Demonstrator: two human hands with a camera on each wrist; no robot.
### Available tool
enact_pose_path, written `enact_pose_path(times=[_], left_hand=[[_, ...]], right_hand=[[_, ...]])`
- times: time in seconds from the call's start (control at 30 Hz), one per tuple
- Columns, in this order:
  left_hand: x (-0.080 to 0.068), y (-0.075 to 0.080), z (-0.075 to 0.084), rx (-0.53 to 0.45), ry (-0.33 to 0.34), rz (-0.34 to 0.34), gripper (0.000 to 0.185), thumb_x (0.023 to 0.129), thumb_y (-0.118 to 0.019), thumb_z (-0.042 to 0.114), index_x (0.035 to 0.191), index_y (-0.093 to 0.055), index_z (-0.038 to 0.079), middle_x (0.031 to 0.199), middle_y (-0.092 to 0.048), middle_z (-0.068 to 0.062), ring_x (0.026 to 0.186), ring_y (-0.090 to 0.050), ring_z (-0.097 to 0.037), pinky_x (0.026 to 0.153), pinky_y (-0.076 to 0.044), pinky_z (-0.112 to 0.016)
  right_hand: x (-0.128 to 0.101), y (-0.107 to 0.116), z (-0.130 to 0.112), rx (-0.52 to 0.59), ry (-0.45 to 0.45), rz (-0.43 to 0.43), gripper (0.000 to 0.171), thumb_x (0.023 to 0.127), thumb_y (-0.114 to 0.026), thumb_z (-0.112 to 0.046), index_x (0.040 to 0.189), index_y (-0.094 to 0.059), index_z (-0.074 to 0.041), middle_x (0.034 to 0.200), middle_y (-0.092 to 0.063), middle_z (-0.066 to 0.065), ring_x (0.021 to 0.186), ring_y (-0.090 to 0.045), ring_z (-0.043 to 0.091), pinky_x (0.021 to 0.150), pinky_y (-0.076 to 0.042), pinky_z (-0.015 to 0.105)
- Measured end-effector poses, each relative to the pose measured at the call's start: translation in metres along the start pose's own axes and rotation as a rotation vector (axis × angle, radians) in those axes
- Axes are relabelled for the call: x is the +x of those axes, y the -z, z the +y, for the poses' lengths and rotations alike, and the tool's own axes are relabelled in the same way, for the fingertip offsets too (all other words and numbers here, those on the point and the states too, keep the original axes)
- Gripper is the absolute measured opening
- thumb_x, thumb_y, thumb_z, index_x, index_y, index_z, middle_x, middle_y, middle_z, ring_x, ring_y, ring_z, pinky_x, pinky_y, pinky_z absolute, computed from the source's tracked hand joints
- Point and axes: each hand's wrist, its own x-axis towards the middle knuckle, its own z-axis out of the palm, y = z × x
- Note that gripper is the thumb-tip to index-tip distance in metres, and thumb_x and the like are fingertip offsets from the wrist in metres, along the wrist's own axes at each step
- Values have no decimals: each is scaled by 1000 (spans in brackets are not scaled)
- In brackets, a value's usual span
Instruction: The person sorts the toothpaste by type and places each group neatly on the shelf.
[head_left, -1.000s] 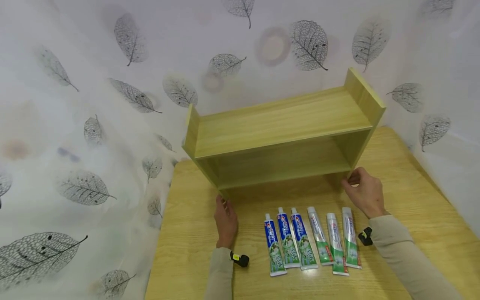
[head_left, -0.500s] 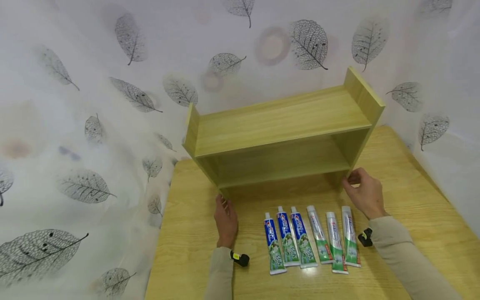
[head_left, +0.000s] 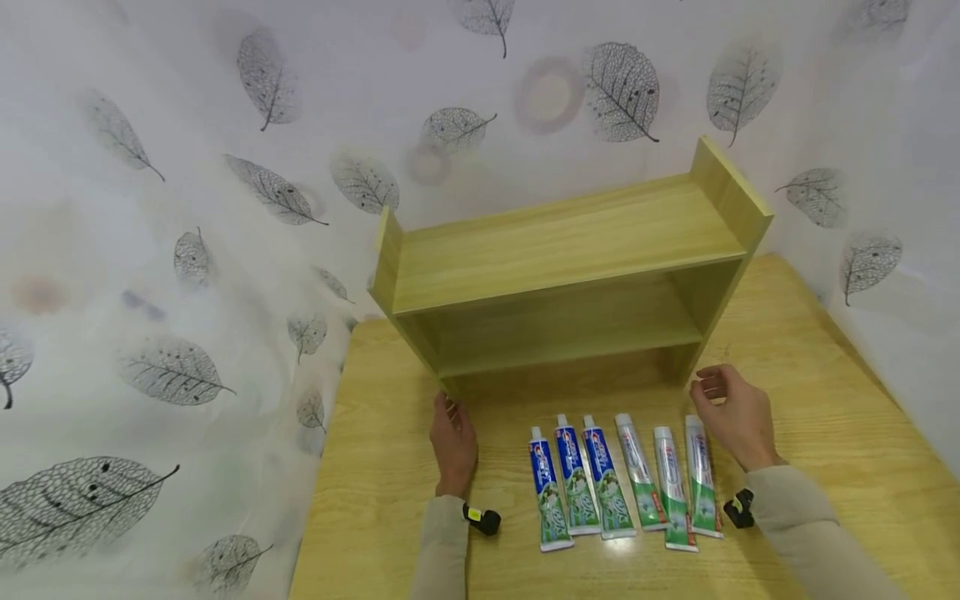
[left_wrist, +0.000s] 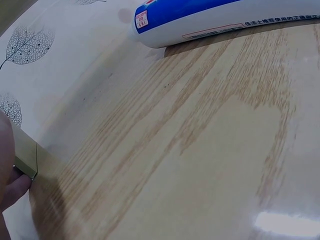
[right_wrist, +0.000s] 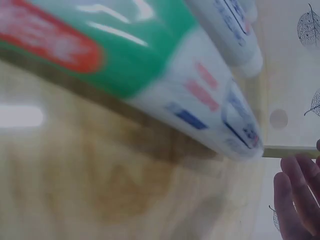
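Note:
A light wooden two-tier shelf (head_left: 570, 242) stands at a slant on the table. My left hand (head_left: 453, 442) pinches the bottom front corner of its left side panel; the left wrist view shows the panel end (left_wrist: 25, 155) between my thumb and a finger (left_wrist: 16, 192). Off the right side panel's foot, my right hand (head_left: 738, 417) hovers with loosely bent fingers and holds nothing. Between the hands lie several toothpaste tubes in a row, blue-green ones (head_left: 577, 483) to the left and white-green ones (head_left: 641, 475) to the right. One white-green toothpaste tube (right_wrist: 150, 60) fills much of the right wrist view.
The wood-grain table (head_left: 375, 500) meets walls with a leaf print (head_left: 525, 158) behind and on both sides. The shelf's upper tier and lower compartment hold nothing visible. Small black cameras are worn on both wrists.
My right hand has let go of the shelf's right side panel and drawn back slightly toward me. The left hand, the shelf and the tubes stay in place.

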Motion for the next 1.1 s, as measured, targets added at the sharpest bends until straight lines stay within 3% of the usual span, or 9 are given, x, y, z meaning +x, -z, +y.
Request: enact_pose_path(times=[0.2, 0.43, 0.63, 0.8, 0.97, 1.1], left_hand=[[2, -1, -6, 15, -70, 35, 32, 110, -57, 2, 142, -60, -2, 114, -75, -27, 101, -78, -41, 80, -69, -49], [5, 2, -2, -11, -2, -16, 36, 111, -58, 2, 146, -56, -3, 121, -74, -29, 105, -79, -44, 86, -69, -51], [6, 7, 3, -42, 28, -19, 44, 109, -60, 2, 152, -52, -3, 129, -69, -27, 107, -77, -44, 83, -70, -49], [12, 13, 10, -98, 10, -7, 46, 108, -60, 0, 153, -53, 0, 131, -68, -28, 111, -75, -45, 83, -70, -50], [19, 16, 14, -115, -6, -6, 50, 111, -59, 4, 159, -52, 14, 135, -67, -28, 114, -74, -45, 84, -69, -50], [21, 16, 14, -123, 6, -8, 48, 111, -58, 6, 158, -52, 14, 135, -67, -28, 113, -74, -45, 84, -69, -49]], right_hand=[[-26, -2, -2, -49, -37, -32, 20, 102, -72, -15, 117, -71, -1, 97, -80, 20, 79, -74, 24, 58, -52, 17], [-56, -1, -6, -87, -40, -81, 22, 100, -76, -16, 115, -71, -1, 100, -79, 21, 80, -76, 33, 57, -49, 21], [-78, -4, -1, -107, -1, -95, 26, 94, -83, -13, 114, -71, 0, 100, -73, 17, 77, -70, 25, 56, -46, 22], [-92, -6, -2, -123, -13, -114, 35, 92, -85, -12, 120, -71, 1, 99, -70, 13, 77, -63, 18, 56, -43, 21], [-100, -4, -4, -146, -33, -148, 49, 90, -87, -13, 132, -68, 3, 103, -70, 16, 84, -66, 24, 60, -44, 21], [-107, -2, -4, -172, -45, -184, 61, 89, -89, -17, 141, -64, 2, 106, -69, 18, 84, -64, 23, 61, -43, 22]])
